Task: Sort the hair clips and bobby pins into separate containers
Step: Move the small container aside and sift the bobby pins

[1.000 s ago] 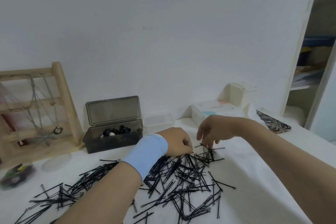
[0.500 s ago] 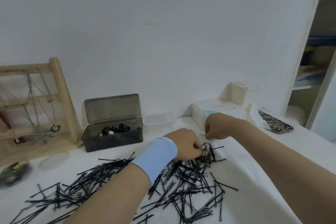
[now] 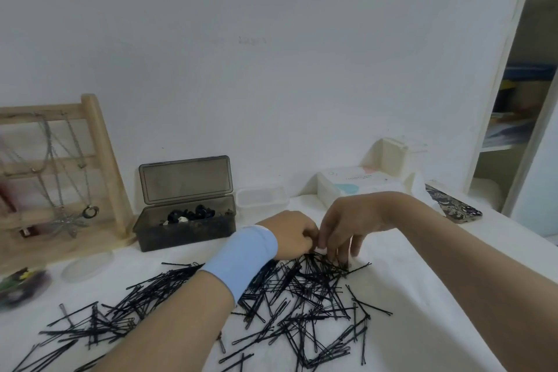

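mid-desk, left hand (image 3: 291, 235) curls over the bobby pins (image 3: 305, 290), its hold hidden; right hand (image 3: 350, 223) reaches spread into them. print on the white box (image 3: 338, 183) is unreadably blurred.

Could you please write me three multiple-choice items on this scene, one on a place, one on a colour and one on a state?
1. Where does the dark box stand? A between the wooden stand and the clear container; B on the shelf; C on the bobby pins.
2. What colour is the wristband on the left wrist? A red; B light blue; C black.
3. How is the box's lid? A shut; B lying on the table; C open and upright.
Answers: 1 A, it sits between those two by the wall; 2 B, the band is pale blue; 3 C, it stands raised behind the hair clips inside.
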Tool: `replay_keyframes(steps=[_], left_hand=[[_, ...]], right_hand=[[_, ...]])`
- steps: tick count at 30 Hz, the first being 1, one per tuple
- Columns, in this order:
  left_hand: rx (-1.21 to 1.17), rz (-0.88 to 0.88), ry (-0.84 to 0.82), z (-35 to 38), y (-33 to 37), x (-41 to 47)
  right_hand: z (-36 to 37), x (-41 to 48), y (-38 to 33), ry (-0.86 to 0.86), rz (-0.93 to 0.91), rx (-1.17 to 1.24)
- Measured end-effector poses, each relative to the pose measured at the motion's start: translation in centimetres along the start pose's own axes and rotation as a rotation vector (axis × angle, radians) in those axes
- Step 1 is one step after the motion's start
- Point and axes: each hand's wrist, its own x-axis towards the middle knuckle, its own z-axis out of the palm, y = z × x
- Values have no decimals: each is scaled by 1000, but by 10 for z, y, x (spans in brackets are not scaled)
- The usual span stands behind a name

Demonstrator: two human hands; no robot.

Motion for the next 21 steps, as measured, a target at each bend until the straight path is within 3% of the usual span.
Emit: replay_keyframes(steps=[3,6,8,13,21], left_hand=[[8,-18,68,-7,-16,-6],[126,-73,4,-4,-23,-8],[109,-68,-55,-3,-24,-11],[-87,-13,-24,-14,-28,-24],[-104,-104,254,-50,-69,-31]], right_hand=[[-7,11,4,213,174,-222],[0,22,3,194,274,-376],[5,25,-3,154,186,-345],[5,11,-25,7,-47,-9],[-5,50,-57,567,-183,-290]])
